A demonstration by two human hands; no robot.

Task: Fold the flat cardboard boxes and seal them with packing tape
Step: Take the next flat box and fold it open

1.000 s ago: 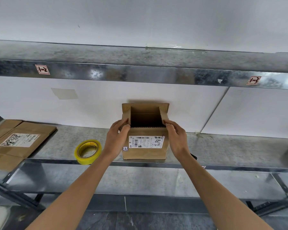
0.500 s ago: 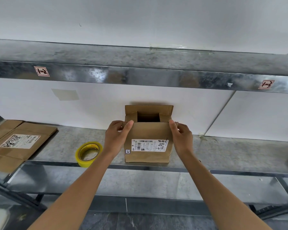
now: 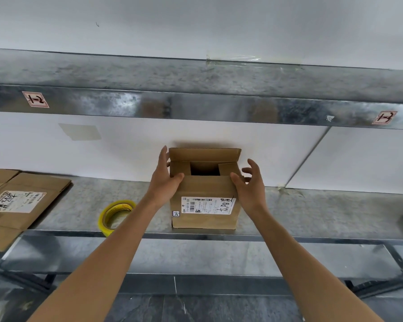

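Metal shelf, white wall behind. Cardboard box upright mid-shelf. Left hand flat against it, fingers straight; right hand spread, gripping nothing. Tape roll at its 9 o'clock, flat cardboard beyond.

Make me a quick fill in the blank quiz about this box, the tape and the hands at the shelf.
1. The roll of tape on the metal shelf is ____ in colour.
2. The tape lies to the ____ of the standing box.
3. A white printed ____ is stuck on the box's near face.
4. The left hand and right hand are at the box's ____ end, whose opening is not yet closed.

Missing words: yellow; left; label; top.
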